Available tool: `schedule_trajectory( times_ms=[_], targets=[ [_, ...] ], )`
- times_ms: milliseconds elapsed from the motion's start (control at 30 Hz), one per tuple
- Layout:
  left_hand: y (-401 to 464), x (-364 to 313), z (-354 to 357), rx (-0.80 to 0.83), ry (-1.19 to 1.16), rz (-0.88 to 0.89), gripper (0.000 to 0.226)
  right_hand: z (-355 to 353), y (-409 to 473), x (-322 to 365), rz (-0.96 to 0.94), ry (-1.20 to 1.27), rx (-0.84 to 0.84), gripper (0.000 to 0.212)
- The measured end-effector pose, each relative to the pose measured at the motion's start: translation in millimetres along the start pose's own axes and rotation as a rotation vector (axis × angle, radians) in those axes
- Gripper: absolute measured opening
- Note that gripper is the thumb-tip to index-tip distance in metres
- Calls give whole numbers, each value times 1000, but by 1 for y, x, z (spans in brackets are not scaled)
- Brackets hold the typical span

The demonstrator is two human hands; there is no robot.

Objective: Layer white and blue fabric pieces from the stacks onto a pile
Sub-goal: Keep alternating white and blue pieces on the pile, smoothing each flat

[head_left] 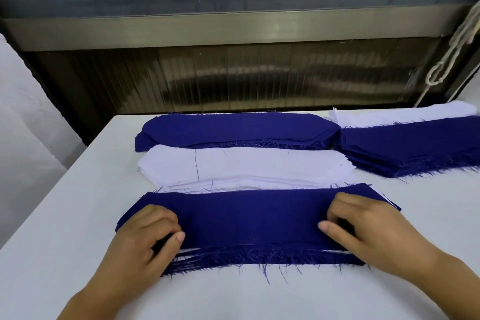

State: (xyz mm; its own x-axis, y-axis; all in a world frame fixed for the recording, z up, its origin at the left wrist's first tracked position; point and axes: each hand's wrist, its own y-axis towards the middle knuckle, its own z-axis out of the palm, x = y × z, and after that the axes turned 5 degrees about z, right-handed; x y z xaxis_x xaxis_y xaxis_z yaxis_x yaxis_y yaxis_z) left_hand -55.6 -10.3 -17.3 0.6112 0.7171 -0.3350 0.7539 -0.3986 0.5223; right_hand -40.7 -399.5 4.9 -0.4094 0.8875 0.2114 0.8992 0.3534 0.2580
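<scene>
- Two hands rest on the nearest pile [249, 223], whose top layer is a blue piece: the left hand [145, 236] at its left end, the right hand [363, 226] at its right end, fingers curled with thumbs pointing inward; whether the fingertips pinch the cloth or only press it I cannot tell.
- Judging by this, the step in hand is squaring the blue top layer on the pile; white edges peek out along the frayed near edge just below the thumbs.
- Next would call for a white piece, so one hand must let go and reach beyond the grip.
- Just past the fingers lies the white stack [241, 166], touching the pile's far edge; behind that, the blue stack [233, 128].
- Farther right of the right hand sit another blue stack [410, 148] and white stack [405, 114].
- Open table [78, 215] shows left of the left hand and nearer than both wrists; its left edge drops away close by.
</scene>
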Motion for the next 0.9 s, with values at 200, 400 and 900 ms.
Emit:
schedule_trajectory(
  times_ms=[200, 400, 900],
  targets=[
    [-2, 4, 1, 36, 0, -66, 9, 9, 23, 6, 41, -46, 86, 26],
    [0, 3, -7, 94, 3, -135, 9, 14, 12, -8, 107, -24, 14, 31],
    [111, 40, 22, -12, 239, -288, 20, 1, 98, -11, 268, 97, -96, 13]
  ],
)
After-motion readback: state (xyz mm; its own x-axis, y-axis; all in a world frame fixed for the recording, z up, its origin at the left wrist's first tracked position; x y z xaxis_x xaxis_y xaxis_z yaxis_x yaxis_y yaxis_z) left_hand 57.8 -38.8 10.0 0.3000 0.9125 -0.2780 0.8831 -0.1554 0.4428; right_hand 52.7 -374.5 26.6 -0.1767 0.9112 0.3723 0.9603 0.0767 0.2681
